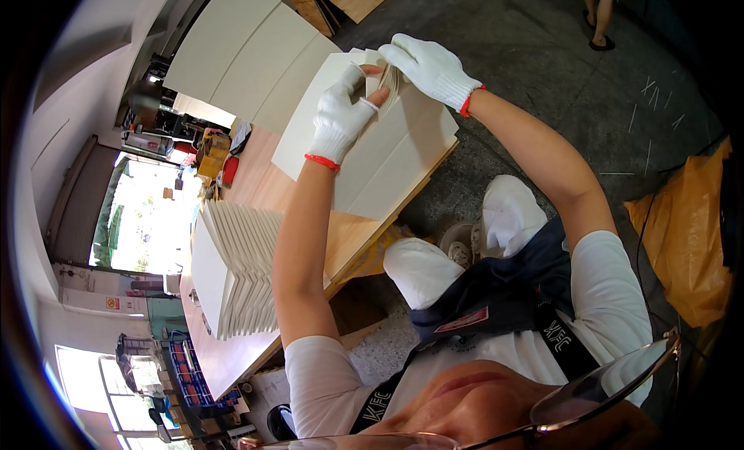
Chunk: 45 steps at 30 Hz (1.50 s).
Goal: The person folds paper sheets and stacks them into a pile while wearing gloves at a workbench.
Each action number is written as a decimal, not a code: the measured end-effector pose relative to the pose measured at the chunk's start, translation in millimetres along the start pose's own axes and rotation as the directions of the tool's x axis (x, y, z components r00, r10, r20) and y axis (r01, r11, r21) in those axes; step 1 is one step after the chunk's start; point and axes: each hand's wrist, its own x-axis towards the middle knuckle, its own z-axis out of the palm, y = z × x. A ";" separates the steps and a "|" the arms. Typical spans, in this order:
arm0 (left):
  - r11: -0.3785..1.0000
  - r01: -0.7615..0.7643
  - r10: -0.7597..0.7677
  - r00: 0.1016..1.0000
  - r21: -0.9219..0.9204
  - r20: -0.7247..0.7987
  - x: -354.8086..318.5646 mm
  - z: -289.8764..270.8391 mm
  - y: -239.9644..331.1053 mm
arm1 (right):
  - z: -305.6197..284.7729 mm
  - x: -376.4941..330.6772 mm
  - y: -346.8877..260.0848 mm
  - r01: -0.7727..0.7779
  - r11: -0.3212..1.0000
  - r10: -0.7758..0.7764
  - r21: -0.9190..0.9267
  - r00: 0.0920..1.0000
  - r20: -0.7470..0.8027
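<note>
Both my hands wear white knitted gloves with red cuffs; on the left glove, thumb and forefinger stick out bare. My left hand (341, 118) is closed around one side of a bundle of thin cream strips (392, 83), thumb and forefinger on it. At the bundle's far right end, my right hand (428, 69) grips it with fingers bent over the edge. Its fingertips are partly hidden. Beneath the hands, large off-white boards (399, 159) with straight crease lines lie on the wooden table (353, 237).
A tall stack of bent white boards (240, 268) stands at the table's left. More creased boards (248, 51) lie beyond. An orange-yellow sheet (682, 233) hangs at right. Small white strips (649, 156) litter the dark floor. Another person's legs (601, 16) show at far right.
</note>
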 end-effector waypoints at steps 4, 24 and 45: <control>0.999 -0.033 0.033 0.999 -0.013 0.010 0.1 -1.7 0.2 | 1.3 -1.4 -0.1 0.038 0.999 -0.037 0.024 0.997 -0.064; 0.973 -0.174 0.175 0.984 0.149 0.005 2.3 2.2 -1.3 | -1.9 1.6 1.9 -0.001 1.000 0.001 0.019 1.000 0.004; 0.935 -0.224 0.234 0.972 0.274 -0.005 -3.7 -1.8 12.1 | -23.9 2.5 -6.1 -0.126 0.991 0.130 -0.034 0.974 0.184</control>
